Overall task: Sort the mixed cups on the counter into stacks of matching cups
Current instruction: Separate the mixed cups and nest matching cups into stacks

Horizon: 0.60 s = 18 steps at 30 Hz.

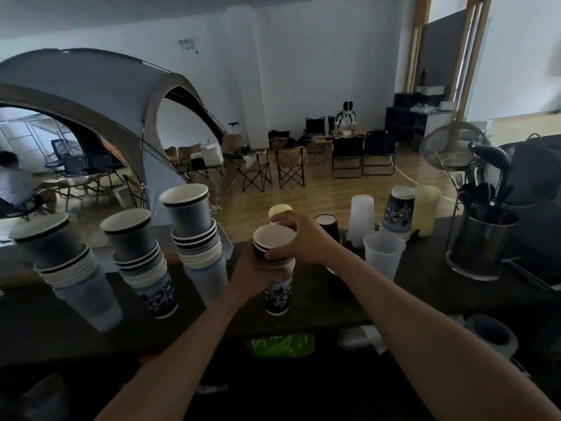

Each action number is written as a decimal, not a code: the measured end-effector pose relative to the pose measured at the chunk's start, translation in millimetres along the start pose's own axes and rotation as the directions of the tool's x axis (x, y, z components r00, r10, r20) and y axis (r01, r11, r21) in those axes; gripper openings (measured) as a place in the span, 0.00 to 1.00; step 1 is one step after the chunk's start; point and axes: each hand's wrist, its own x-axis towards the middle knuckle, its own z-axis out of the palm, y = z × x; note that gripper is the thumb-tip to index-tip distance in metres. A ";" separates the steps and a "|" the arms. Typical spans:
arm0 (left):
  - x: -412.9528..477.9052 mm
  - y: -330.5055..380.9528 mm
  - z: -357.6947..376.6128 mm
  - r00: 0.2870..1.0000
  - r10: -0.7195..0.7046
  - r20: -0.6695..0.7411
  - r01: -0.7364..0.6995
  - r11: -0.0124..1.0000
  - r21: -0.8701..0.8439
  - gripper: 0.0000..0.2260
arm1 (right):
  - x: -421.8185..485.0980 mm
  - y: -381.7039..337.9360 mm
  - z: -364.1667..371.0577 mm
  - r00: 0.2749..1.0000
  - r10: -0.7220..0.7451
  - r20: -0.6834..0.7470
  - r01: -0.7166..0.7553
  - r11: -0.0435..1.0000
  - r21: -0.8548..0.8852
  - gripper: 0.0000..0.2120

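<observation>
My fingers (283, 219) on the right hand (303, 240) are curled over the rim of the top dark cup (273, 238), with the thumb pinching its near side. I hold it that way so I can pull this one cup free without dragging its neighbours along. My left hand (247, 270) wraps round the held stack (277, 294) lower down and grips it tight, which braces it against that pull. The lowest cup of the stack has a printed pattern, so the stack is mixed and needs taking apart. I cannot tell whether its base touches the counter (425, 287) or hangs just above it.

Just beyond my right hand stand a single dark cup (328, 223) and a pale yellow cup (279, 209). Further right are an upturned clear stack (361, 220), an upturned printed stack (397, 212), an upturned yellowish stack (426, 209) and one upright clear cup (384, 253). I judge these to be the sorted side, so the dark cup should join its match there. To my left, three tall mixed stacks (139, 262) lean on the counter, unsorted. A utensil holder (479, 247) stands at the far right, well apart from my hands.
</observation>
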 end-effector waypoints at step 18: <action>0.9 -7.3 -2.2 0.999 0.030 0.013 -0.030 1.000 0.004 0.28 | -32.7 32.6 -80.3 0.985 0.113 -0.133 -0.172 0.739 -0.651 0.40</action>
